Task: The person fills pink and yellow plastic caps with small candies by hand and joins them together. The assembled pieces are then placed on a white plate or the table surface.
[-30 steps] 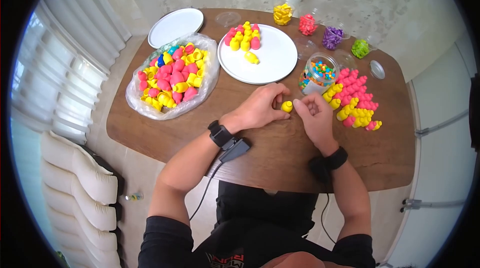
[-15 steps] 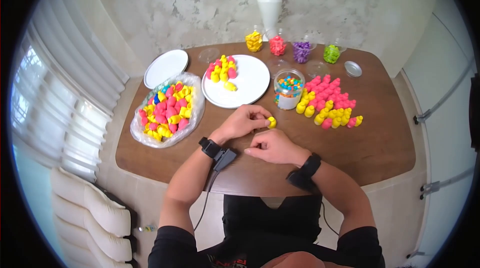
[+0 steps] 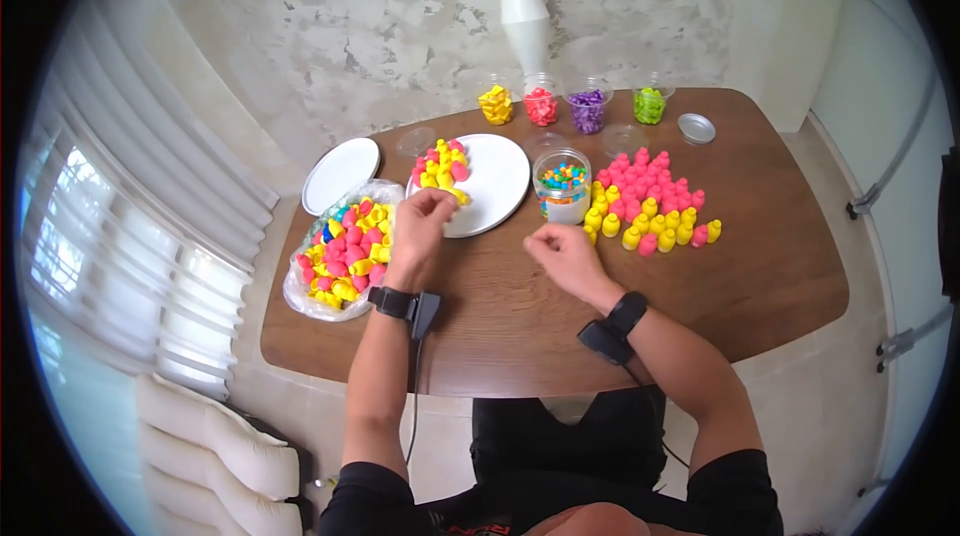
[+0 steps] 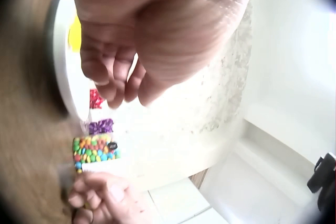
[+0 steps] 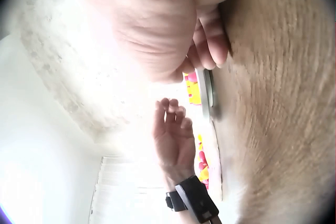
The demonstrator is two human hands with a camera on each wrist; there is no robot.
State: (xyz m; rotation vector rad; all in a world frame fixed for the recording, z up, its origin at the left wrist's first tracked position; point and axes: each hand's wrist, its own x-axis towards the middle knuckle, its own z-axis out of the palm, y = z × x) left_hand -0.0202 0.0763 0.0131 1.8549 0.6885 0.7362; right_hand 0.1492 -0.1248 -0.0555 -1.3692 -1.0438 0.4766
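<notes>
My left hand (image 3: pixel 424 221) is at the near left rim of a round white plate (image 3: pixel 500 186), fingers loosely bent. Its fingertips come close to a yellow knob-topped plastic piece (image 3: pixel 461 198) lying on its side there. Behind that piece stands a cluster of pink and yellow pieces (image 3: pixel 438 164). No object shows in the left fingers. My right hand (image 3: pixel 566 259), fingers loosely curled, hovers over the table in front of a clear jar of colourful candies (image 3: pixel 563 186). Just past its fingers a yellow piece (image 3: pixel 590 233) partly shows. The right palm is turned away from the head view.
Rows of pink and yellow pieces (image 3: pixel 650 196) stand on the right. A plastic bag of loose shells (image 3: pixel 347 256) lies at the left, beside a second white plate (image 3: pixel 340 176). Tubs of yellow, red, purple (image 3: pixel 587 112) and green bits line the back edge.
The left hand, which pinched a yellow piece at the table's middle, has let go and moved left to the plate. The right hand has moved forward toward the jar. The head view has shifted.
</notes>
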